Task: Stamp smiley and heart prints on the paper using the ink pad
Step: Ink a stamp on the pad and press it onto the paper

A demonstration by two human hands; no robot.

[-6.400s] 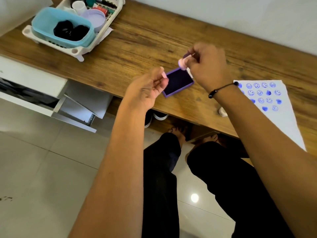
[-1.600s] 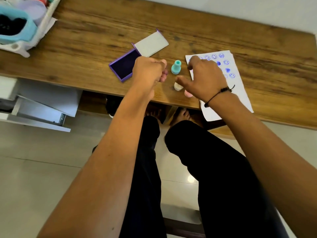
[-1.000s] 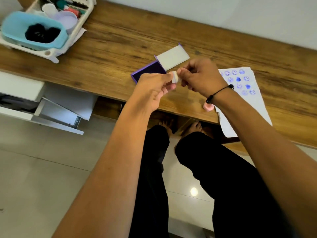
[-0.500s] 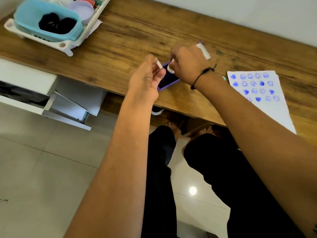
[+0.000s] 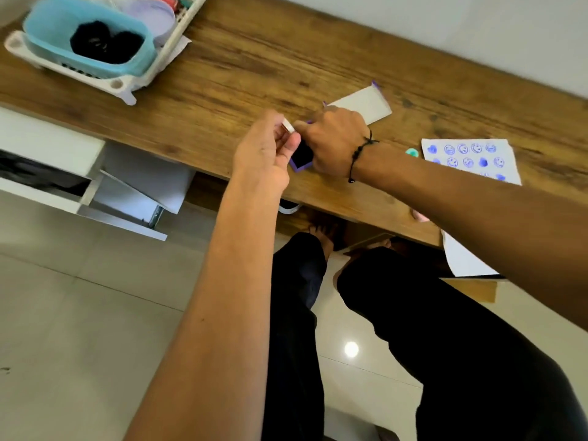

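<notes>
Most of the ink pad (image 5: 300, 156) hides beneath the right hand (image 5: 334, 141).

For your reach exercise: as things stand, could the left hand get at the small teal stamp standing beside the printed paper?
Probably not directly: the right hand and forearm lie between the left hand and the small teal stamp.

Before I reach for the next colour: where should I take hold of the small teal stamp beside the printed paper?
Only the top of the teal stamp shows past the right forearm, just left of the paper. It seems to stand upright on the desk, so pinch its upper end from above, coming from the far side, clear of the forearm.
</notes>
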